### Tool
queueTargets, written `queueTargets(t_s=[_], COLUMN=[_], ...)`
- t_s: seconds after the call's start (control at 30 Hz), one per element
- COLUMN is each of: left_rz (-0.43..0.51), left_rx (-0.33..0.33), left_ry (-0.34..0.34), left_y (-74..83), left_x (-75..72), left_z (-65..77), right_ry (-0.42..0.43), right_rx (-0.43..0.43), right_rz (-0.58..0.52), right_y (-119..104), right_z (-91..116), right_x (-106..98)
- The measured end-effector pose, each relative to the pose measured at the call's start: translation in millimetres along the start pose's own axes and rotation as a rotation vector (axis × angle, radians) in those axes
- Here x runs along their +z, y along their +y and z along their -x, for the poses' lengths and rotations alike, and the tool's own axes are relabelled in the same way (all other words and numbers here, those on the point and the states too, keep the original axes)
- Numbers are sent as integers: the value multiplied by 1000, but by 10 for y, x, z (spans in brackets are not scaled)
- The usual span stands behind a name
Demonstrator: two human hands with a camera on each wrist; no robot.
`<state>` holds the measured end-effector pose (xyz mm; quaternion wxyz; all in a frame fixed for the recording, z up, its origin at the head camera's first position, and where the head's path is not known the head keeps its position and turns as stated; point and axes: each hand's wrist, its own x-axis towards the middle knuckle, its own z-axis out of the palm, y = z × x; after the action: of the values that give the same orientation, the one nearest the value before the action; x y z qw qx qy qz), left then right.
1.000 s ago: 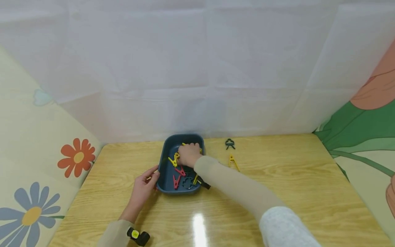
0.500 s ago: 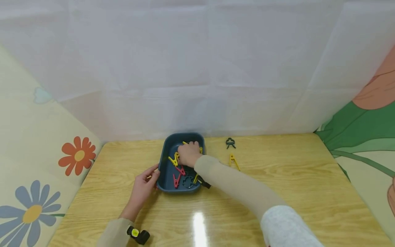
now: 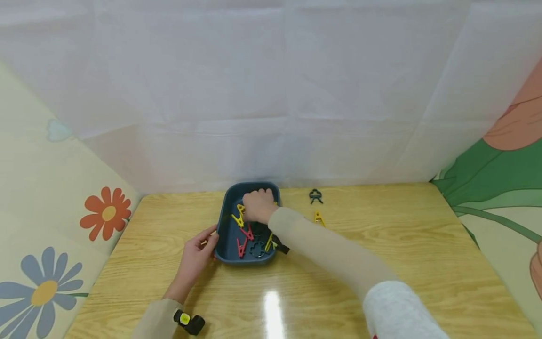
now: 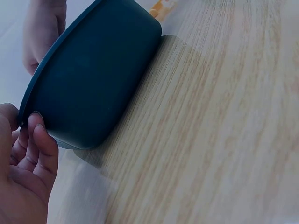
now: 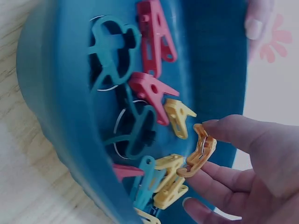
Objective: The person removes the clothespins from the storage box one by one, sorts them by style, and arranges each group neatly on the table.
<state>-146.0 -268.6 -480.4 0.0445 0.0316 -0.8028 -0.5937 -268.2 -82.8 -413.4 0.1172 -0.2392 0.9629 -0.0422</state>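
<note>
A dark blue plastic bin (image 3: 224, 256) stands on the table, holding several clothespins and dark clips. My left hand (image 3: 197, 253) holds its left rim, thumb on one side and fingers on the other in the left wrist view. My right hand (image 3: 258, 206) reaches into the far end of the bin. In the right wrist view it pinches an orange-yellow clothespin (image 5: 203, 151) between thumb and fingers, above the others. Below lie a red clothespin (image 5: 152, 93), a yellow clothespin (image 5: 179, 116) and a dark teal clip (image 5: 114, 51).
To the right of the bin, a dark clip (image 3: 315, 196) and a yellow clothespin (image 3: 319, 218) lie on the wood-grain table (image 3: 402, 226); the right sleeve partly covers the yellow one. A white sheet (image 3: 288, 94) hangs behind the table's far edge.
My right hand has shifted slightly toward the bin's far end, the orange-yellow clothespin with it. The right sleeve now covers more of the yellow clothespin on the table. My left hand stays put.
</note>
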Motion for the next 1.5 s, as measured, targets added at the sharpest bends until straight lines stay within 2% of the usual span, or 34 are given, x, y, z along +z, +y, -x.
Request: queueTargets(t_s=[0.33, 0.5, 0.63, 0.73, 1.0, 1.33, 1.5], left_rz=[-34, -61, -67, -61, -47, -25, -23], left_rx=[-16, -18, -18, -13, -8, -15, -11], left_ry=[-5, -5, -8, -14, -19, -19, 0], left_y=[-24, -29, -17, -1, 1, -5, -23], left_x=[-10, -6, 1, 9, 16, 10, 17], left_z=[-26, -34, -46, -49, -52, -53, -60], right_ry=[30, 38, 44, 71, 160, 160, 198], right_rx=[-25, -64, -66, -55, -25, 106, 159], right_rz=[-54, -167, -264, -295, -324, -409, -389], right_y=[225, 455, 667, 839, 1289, 1723, 1890], right_z=[178, 302, 436, 541, 793, 1132, 1232], right_x=[-249, -378, -451, -468, -352, -135, -6])
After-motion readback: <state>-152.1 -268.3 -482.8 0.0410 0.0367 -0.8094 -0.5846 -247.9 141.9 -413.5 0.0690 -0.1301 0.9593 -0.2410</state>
